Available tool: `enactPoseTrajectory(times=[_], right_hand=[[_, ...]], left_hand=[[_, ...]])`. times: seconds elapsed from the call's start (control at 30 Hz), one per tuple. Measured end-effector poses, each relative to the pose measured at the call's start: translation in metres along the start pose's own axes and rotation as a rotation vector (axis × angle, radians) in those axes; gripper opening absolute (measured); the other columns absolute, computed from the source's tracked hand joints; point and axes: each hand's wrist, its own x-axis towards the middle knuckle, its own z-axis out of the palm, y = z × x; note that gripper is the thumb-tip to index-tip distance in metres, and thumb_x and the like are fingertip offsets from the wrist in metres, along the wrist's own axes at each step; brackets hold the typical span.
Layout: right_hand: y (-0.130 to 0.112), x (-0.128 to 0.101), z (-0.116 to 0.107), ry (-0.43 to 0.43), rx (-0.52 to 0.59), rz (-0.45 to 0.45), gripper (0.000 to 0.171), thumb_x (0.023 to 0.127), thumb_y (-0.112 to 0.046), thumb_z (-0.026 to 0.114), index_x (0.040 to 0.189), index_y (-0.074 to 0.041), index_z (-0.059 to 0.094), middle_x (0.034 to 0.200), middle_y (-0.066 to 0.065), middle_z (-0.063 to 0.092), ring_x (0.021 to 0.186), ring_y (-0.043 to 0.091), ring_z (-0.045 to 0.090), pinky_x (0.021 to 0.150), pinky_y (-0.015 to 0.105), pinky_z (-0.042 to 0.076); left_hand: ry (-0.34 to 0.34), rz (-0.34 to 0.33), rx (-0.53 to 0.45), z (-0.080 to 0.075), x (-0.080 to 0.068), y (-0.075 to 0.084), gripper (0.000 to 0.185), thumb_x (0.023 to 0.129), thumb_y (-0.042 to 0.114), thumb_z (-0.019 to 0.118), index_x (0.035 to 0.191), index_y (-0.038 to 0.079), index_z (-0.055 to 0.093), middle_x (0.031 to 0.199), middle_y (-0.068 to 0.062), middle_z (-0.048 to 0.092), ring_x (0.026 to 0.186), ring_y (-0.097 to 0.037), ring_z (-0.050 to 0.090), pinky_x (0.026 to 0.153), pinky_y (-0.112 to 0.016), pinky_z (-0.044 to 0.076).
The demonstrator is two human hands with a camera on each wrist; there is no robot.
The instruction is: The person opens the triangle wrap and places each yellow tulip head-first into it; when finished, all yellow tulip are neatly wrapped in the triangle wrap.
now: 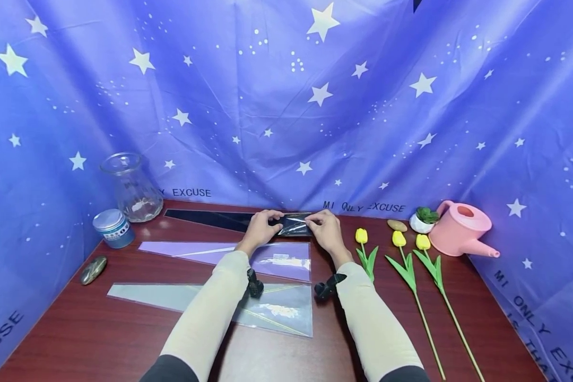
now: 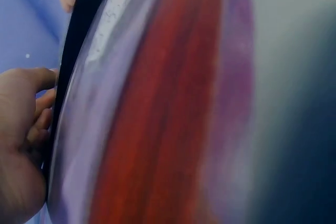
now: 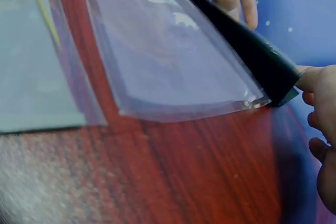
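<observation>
My right hand (image 1: 328, 232) and left hand (image 1: 261, 230) pinch the black sleeve (image 1: 222, 219); uneven pulling could crease or tear it

glossy plastic black pouch (image 1: 219, 219) at my fingertips, my sleeves (image 1: 207, 313) matt cloth, vase (image 1: 137, 197) glass, watering can (image 1: 451, 233) smooth plastic, tabletop (image 1: 62, 323) glossy wood-grain

Bright, diffuse light is filling the head view, with white glare streaking the purple packet (image 1: 277, 254), grey packet (image 1: 281, 318) and black packet (image 1: 224, 219), and a pale reflection washing the near worktop (image 1: 262, 358). Both wrist views are looking dimmer and softer; the left one is blurring heavily toward its right side.
</observation>
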Motion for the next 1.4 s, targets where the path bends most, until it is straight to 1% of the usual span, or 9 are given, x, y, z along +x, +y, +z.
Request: enactPoseTrajectory(times=[0.2, 0.47, 0.63, 0.77, 0.9, 1.0, 1.13, 1.27, 1.4], right_hand=[[-0.01, 0.005, -0.001, 0.003, 0.023, -0.018, 0.011, 0.095, -0.016, 0.075, 0.1, -0.009, 0.082, 0.102, 0.009, 0.07, 0.098, 0.026, 0.065, 0.089, 0.039, 0.052], [-0.015, 0.004, -0.004, 0.01, 0.029, 0.012, 0.012, 0.097, -0.018, 0.074, 0.1, -0.01, 0.081, 0.098, 0.009, 0.07, 0.091, 0.022, 0.062, 0.082, 0.03, 0.046], [-0.017, 0.002, -0.004, 0.014, 0.062, 0.008, 0.011, 0.095, -0.017, 0.075, 0.099, -0.01, 0.082, 0.097, 0.009, 0.072, 0.089, 0.02, 0.06, 0.08, 0.028, 0.044], [-0.018, -0.002, -0.006, 0.002, 0.077, 0.012, 0.012, 0.095, -0.016, 0.074, 0.102, -0.01, 0.081, 0.097, 0.009, 0.074, 0.088, 0.019, 0.061, 0.079, 0.028, 0.045], [-0.022, -0.01, -0.021, -0.006, 0.088, 0.009, 0.018, 0.095, -0.013, 0.073, 0.112, -0.01, 0.079, 0.098, 0.011, 0.076, 0.089, 0.022, 0.066, 0.079, 0.03, 0.048], [-0.029, -0.025, -0.051, 0.024, 0.11, 0.015, 0.021, 0.095, -0.013, 0.073, 0.115, -0.01, 0.077, 0.097, 0.013, 0.077, 0.085, 0.018, 0.067, 0.077, 0.025, 0.05], [-0.032, -0.062, -0.092, 0.063, 0.201, 0.05, 0.02, 0.094, -0.009, 0.074, 0.114, -0.005, 0.077, 0.092, 0.016, 0.076, 0.073, 0.01, 0.066, 0.066, 0.018, 0.05], [-0.019, -0.108, -0.122, 0.065, 0.325, 0.144, 0.023, 0.094, -0.004, 0.073, 0.115, 0.006, 0.072, 0.084, 0.009, 0.073, 0.065, 0.012, 0.066, 0.057, 0.023, 0.054], [-0.005, -0.149, -0.141, 0.077, 0.336, 0.248, 0.027, 0.094, -0.001, 0.07, 0.119, 0.01, 0.068, 0.082, 0.003, 0.073, 0.065, 0.01, 0.065, 0.057, 0.028, 0.056]], left_hand=[[0.001, 0.035, 0.023, 0.0, 0.0, -0.005, 0.033, 0.094, 0.019, 0.075, 0.127, 0.014, 0.074, 0.122, -0.008, 0.073, 0.123, -0.032, 0.061, 0.111, -0.046, 0.044], [-0.005, 0.013, 0.017, 0.003, -0.001, -0.009, 0.032, 0.095, 0.036, 0.074, 0.124, 0.023, 0.077, 0.13, 0.0, 0.071, 0.125, -0.029, 0.06, 0.109, -0.047, 0.045], [0.032, 0.045, 0.037, 0.006, -0.001, -0.01, 0.026, 0.094, 0.033, 0.077, 0.116, 0.022, 0.08, 0.124, 0.0, 0.074, 0.121, -0.028, 0.063, 0.106, -0.046, 0.048], [0.05, 0.034, 0.015, 0.007, -0.001, -0.012, 0.02, 0.094, 0.029, 0.077, 0.112, 0.021, 0.082, 0.122, 0.0, 0.075, 0.122, -0.029, 0.064, 0.108, -0.046, 0.047], [0.053, 0.016, -0.008, 0.006, -0.003, -0.013, 0.018, 0.095, 0.027, 0.075, 0.111, 0.023, 0.082, 0.125, 0.0, 0.074, 0.126, -0.029, 0.063, 0.112, -0.046, 0.045], [0.052, 0.008, -0.027, 0.006, -0.004, -0.012, 0.018, 0.096, 0.028, 0.074, 0.111, 0.023, 0.082, 0.125, 0.0, 0.074, 0.127, -0.028, 0.063, 0.113, -0.046, 0.045], [0.069, 0.005, -0.043, 0.005, -0.005, -0.013, 0.017, 0.096, 0.028, 0.075, 0.11, 0.023, 0.083, 0.122, 0.0, 0.075, 0.125, -0.027, 0.065, 0.111, -0.045, 0.047], [0.095, 0.012, -0.057, 0.004, -0.004, -0.014, 0.015, 0.095, 0.027, 0.076, 0.107, 0.023, 0.083, 0.119, -0.001, 0.077, 0.123, -0.027, 0.067, 0.109, -0.045, 0.048], [0.12, 0.03, -0.081, 0.005, -0.003, -0.014, 0.013, 0.093, 0.024, 0.078, 0.104, 0.021, 0.084, 0.115, -0.003, 0.078, 0.12, -0.027, 0.069, 0.107, -0.046, 0.049]])
